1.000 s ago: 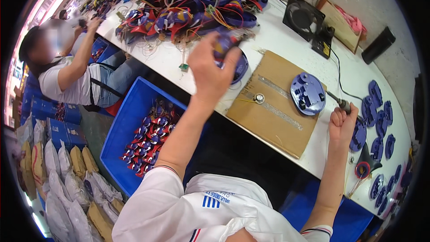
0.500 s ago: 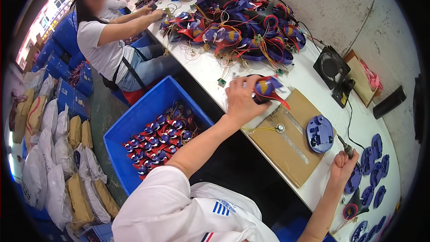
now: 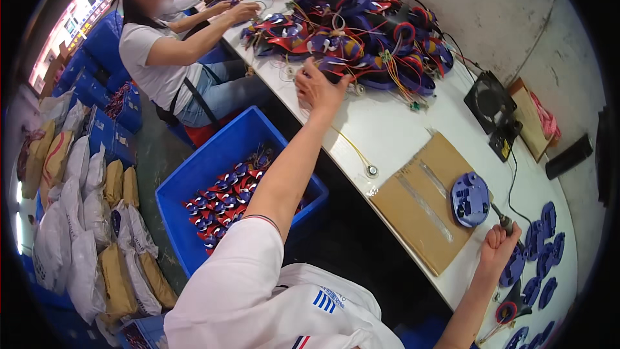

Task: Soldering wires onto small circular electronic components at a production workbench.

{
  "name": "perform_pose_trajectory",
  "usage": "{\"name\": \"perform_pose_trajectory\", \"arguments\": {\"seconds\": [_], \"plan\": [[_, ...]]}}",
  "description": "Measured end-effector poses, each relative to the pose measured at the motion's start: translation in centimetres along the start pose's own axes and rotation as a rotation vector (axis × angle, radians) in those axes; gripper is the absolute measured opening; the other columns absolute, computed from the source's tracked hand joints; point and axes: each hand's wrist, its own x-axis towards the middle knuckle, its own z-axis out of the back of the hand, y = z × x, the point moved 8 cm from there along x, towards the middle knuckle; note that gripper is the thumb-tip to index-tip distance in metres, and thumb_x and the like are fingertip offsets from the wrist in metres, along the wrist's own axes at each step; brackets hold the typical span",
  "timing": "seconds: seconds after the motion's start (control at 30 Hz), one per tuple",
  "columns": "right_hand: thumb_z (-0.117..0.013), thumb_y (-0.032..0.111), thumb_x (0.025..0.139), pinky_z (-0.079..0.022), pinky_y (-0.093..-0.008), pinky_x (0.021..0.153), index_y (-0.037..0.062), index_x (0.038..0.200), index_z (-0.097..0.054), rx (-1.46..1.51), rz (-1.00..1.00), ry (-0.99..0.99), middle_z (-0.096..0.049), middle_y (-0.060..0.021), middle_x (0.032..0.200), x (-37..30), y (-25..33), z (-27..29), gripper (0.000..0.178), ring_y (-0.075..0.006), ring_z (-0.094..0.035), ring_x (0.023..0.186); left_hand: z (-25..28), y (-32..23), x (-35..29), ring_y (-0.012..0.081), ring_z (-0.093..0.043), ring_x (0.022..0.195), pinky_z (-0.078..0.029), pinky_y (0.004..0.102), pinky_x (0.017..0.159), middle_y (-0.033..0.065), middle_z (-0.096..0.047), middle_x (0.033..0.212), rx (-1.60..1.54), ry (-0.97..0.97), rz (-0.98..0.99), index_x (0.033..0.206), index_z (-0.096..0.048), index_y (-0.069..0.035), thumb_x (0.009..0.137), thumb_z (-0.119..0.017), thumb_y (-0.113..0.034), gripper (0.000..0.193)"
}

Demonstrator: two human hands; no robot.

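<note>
The right hand (image 3: pixel 497 245) is closed in a fist around a dark metal tool (image 3: pixel 505 221), near the lower edge of the white table (image 3: pixel 394 129). Just beside it, a round blue plastic part (image 3: pixel 469 199) with small ribs lies on a flat brown cardboard sheet (image 3: pixel 423 203). To the right, more blue plastic parts (image 3: pixel 542 236) lie on the table. Below the table stands a blue plastic crate (image 3: pixel 206 168) full of small red and blue pieces. The left arm is stretched far forward; the left hand (image 3: pixel 320 87) has its fingers spread, and it touches the near edge of a big tangled pile of blue parts with coloured wires (image 3: pixel 368 32). I cannot tell if it grips something. Further left, another person (image 3: pixel 161 58) sits at the same table.
</note>
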Motion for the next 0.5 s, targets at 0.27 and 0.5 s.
{"name": "perform_pose_trajectory", "arguments": {"seconds": [0.27, 0.5], "plan": [[-0.053, 0.019, 0.089, -0.012, -0.0192, 0.030, 0.0081, 0.072, -0.046, 0.024, -0.048, 0.062, -0.026, 0.0062, 0.048, 0.2, 0.2, 0.4, 0.022, -0.0040, -0.013, 0.036, 1.5, -1.3, -2.9, 0.0468, -0.021, 0.123, -0.021, 0.0592, 0.097, 0.0292, -0.020, 0.133, 0.055, 0.090, -0.118, 0.141, -0.009, -0.010, 0.056, -0.075, -0.052, 0.116], [-0.054, 0.019, 0.089, -0.013, -0.0187, 0.030, 0.0089, 0.070, -0.045, 0.041, -0.148, 0.037, -0.028, 0.0058, 0.048, 0.1, -0.3, 1.1, 0.023, -0.0038, -0.015, 0.036, -1.2, -3.2, -4.6, 0.0548, -0.002, 0.130, -0.011, 0.0684, 0.098, 0.0349, -0.004, 0.143, 0.196, 0.294, 0.006, 0.145, 0.003, -0.009, 0.054, -0.074, -0.064, 0.131]]}}
